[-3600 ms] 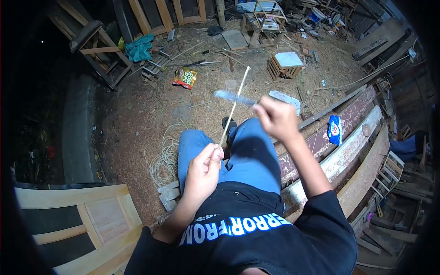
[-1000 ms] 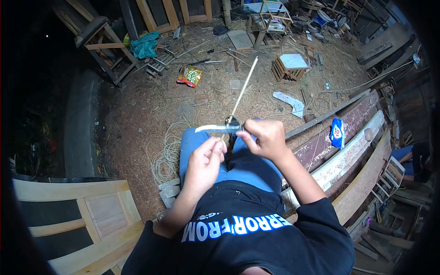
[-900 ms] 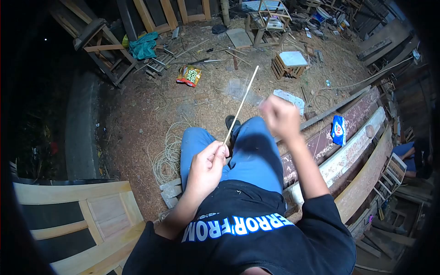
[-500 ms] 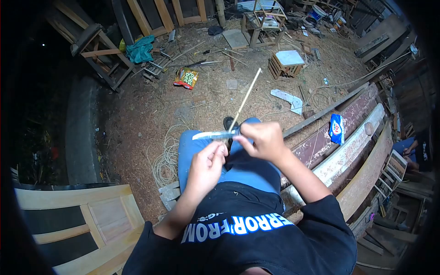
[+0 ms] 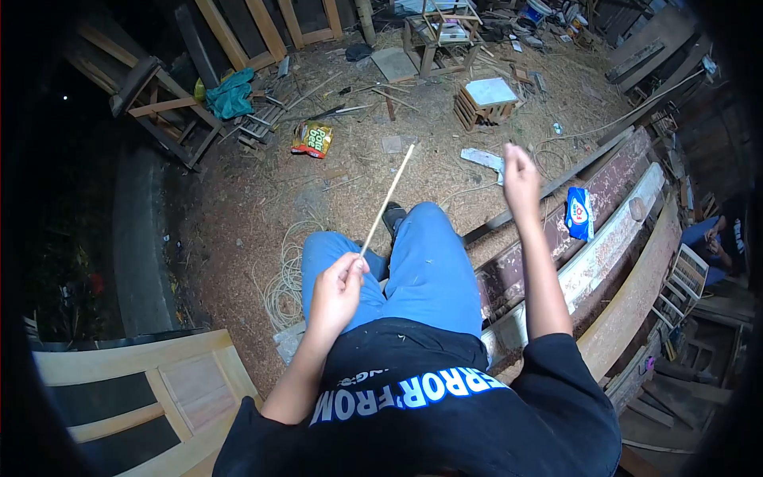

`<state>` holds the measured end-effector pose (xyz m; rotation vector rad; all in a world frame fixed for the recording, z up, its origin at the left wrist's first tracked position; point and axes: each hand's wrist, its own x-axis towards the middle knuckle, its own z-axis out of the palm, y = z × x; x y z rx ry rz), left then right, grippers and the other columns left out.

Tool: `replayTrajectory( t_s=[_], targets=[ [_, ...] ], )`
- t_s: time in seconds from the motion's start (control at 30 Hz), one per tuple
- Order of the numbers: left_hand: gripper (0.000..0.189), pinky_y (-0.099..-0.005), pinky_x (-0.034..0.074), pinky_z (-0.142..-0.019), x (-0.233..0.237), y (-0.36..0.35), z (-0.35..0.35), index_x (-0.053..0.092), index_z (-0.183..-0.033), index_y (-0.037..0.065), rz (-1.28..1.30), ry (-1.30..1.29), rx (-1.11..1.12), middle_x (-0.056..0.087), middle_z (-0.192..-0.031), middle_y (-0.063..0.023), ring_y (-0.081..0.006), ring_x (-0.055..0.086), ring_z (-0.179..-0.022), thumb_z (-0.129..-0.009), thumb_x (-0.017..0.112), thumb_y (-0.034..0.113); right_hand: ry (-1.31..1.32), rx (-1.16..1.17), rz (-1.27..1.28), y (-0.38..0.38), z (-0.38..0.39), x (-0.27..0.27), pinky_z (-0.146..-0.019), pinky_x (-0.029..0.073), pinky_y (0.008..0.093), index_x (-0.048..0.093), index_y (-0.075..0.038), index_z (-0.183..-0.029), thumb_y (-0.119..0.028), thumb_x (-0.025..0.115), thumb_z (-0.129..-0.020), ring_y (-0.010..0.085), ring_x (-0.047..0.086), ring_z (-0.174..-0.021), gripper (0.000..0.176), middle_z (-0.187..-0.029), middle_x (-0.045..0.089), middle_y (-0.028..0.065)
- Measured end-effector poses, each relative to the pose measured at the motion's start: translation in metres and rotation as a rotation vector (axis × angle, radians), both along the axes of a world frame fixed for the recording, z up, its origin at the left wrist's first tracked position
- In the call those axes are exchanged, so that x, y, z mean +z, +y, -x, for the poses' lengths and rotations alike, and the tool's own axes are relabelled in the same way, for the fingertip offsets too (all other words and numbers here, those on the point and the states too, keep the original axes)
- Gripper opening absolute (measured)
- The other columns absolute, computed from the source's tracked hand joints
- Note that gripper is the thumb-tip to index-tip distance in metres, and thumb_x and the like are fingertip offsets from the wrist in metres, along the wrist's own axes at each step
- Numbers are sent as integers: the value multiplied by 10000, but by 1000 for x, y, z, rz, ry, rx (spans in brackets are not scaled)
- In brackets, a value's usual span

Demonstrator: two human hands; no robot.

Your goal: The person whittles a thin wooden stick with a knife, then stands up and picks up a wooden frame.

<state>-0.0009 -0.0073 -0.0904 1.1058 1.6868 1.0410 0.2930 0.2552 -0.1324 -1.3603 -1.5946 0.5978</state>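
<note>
In my left hand (image 5: 335, 294), closed near my left thigh, is the lower end of a thin pale bamboo stick (image 5: 388, 199). The stick slants up and away to the right, over the ground between my knees. My right hand (image 5: 520, 179) is raised at the right, apart from the stick, with its fingers curled in a fist and slightly blurred. A dark bit shows at its top; the blade of the knife seen there earlier cannot be made out now.
Weathered planks (image 5: 592, 258) lie along my right side, with a blue packet (image 5: 579, 213) on them. A coil of cord (image 5: 288, 274) and a wooden panel frame (image 5: 151, 381) are at my left. Ahead are a snack bag (image 5: 312, 139) and a slatted crate (image 5: 485, 103). Another person (image 5: 715, 242) sits far right.
My right hand has swung away from the stick, up and to the right. The stick remains in my left hand, its far end now lower and further left.
</note>
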Motion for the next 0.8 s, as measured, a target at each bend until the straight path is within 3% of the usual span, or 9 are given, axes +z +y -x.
replayTrajectory(
  t_s=[0.1, 0.2, 0.27, 0.53, 0.67, 0.7, 0.8],
  targets=[
    [181, -240, 366, -570, 7, 21, -3, 675, -1001, 27, -38, 68, -37, 537, -727, 31, -36, 460, -649, -1097, 573, 141, 181, 188, 184, -51, 37, 5, -656, 416, 307, 610, -24, -931, -354, 558, -1128, 89, 458, -732, 389, -739, 483, -25],
    [171, -242, 374, -571, 9, 42, -10, 686, -1032, 12, -110, 120, -47, 571, -745, 11, -36, 467, -657, -1093, 572, 124, 441, 278, 249, -69, 51, 3, -581, 338, 261, 549, -79, -849, -326, 541, -1143, 41, 395, -659, 384, -710, 434, -71],
    [172, -239, 391, -599, 12, 53, -15, 684, -1064, 11, -142, 100, -49, 587, -776, 12, -36, 480, -680, -1099, 557, 122, 590, 290, 329, -75, 58, 13, -574, 336, 262, 547, -93, -858, -326, 547, -1142, 45, 401, -647, 366, -711, 435, -85],
    [236, -236, 482, -727, 17, 109, -35, 605, -1303, 47, -277, -319, -121, 683, -920, -26, -59, 557, -792, -1131, 499, 168, 721, 232, 517, -88, 56, 9, -605, 343, 233, 574, -92, -913, -297, 610, -1111, 25, 427, -690, 287, -767, 498, -76],
    [193, -270, 530, -841, 20, 139, -32, 569, -1276, 93, -331, -546, -36, 766, -1119, -136, -116, 659, -904, -1118, 557, 203, 700, 236, 510, -94, 45, 0, -625, 360, 234, 579, -86, -946, -284, 628, -1100, 28, 443, -712, 256, -788, 505, -78],
    [172, -295, 542, -880, 21, 145, -29, 560, -1244, 110, -317, -583, -41, 754, -1219, -188, -157, 702, -993, -1110, 580, 217, 693, 237, 519, -97, 43, 0, -634, 368, 236, 579, -85, -954, -283, 635, -1096, 29, 449, -722, 250, -794, 504, -79],
    [173, -298, 543, -876, 23, 161, -35, 554, -1248, 117, -343, -682, -17, 733, -1273, -212, -179, 714, -1037, -1110, 583, 217, 487, 250, 461, -110, 40, 6, -678, 397, 239, 567, -85, -954, -290, 680, -1067, 42, 462, -758, 260, -809, 506, -78]
  ],
)
